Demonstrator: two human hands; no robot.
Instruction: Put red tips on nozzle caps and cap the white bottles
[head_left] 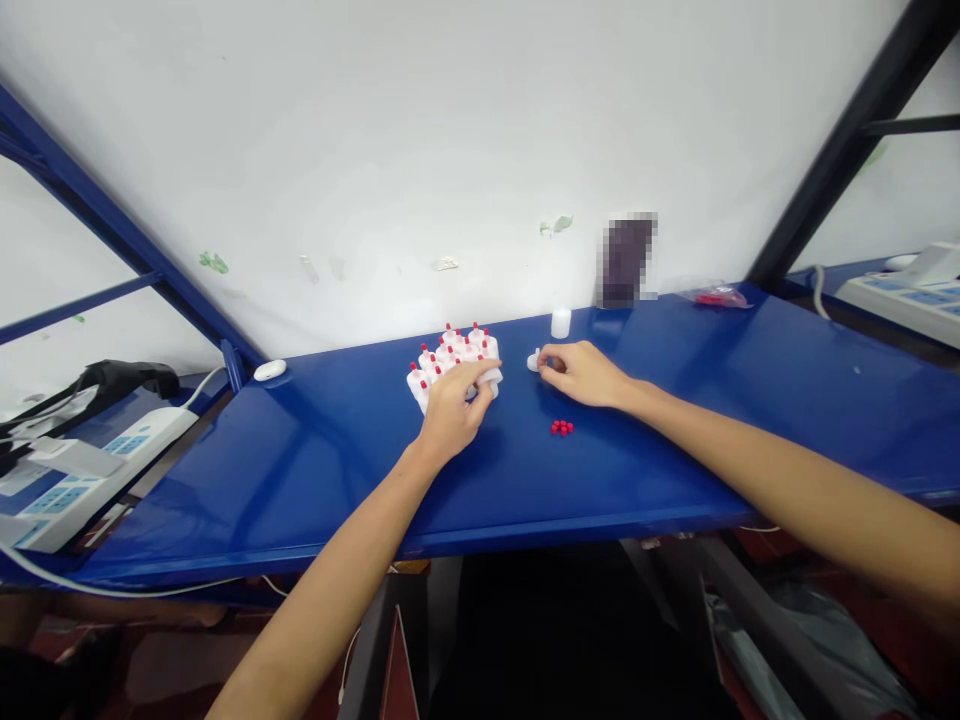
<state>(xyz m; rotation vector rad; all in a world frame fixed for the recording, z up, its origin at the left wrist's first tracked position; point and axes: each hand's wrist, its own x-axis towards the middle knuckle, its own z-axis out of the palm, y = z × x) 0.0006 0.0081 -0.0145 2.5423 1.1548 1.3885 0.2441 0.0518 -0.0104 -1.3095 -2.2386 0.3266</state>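
Observation:
Several white bottles with red caps (450,352) stand in a tight group on the blue table (337,470). My left hand (454,408) is at the front right of this group, its thumb and fingers closed round a white bottle (491,376) at the group's right edge. Farther right, my right hand (581,372) has its fingertips pinched at a small white piece (533,361), which is partly hidden by the fingers. Several loose red caps (562,428) lie in a small cluster in front of my right hand. Behind that hand a white cylindrical container (560,322) stands upright.
A clear plastic bag with red contents (720,297) lies at the back right. A white oval case (270,370) sits at the back left. Power strips (112,480) and cables lie beyond the table's left end, others beyond the right. Metal frames rise at both sides.

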